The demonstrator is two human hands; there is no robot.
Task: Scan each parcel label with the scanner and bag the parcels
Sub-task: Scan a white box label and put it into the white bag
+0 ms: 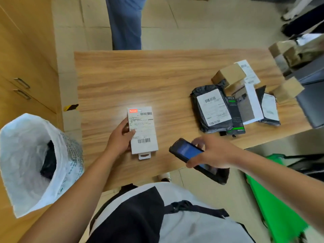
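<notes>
A flat white boxed parcel [142,130] with a printed label and barcodes lies on the wooden table [140,76]. My left hand [121,137] grips its left edge, thumb on the label. My right hand [212,151] holds a dark handheld scanner [189,153] just right of the parcel, its lit screen facing up and its front end aimed at the parcel. A pile of parcels sits at the table's right: a black poly bag with a white label [213,108], a small brown box [229,74], a dark green-striped box [235,116].
A large white plastic bag [21,163] stands open on the floor at my left with a dark parcel inside. Wooden cabinets line the left. A person's legs [126,23] stand beyond the table. A green bag [273,199] lies at my right, near dark crates with brown boxes.
</notes>
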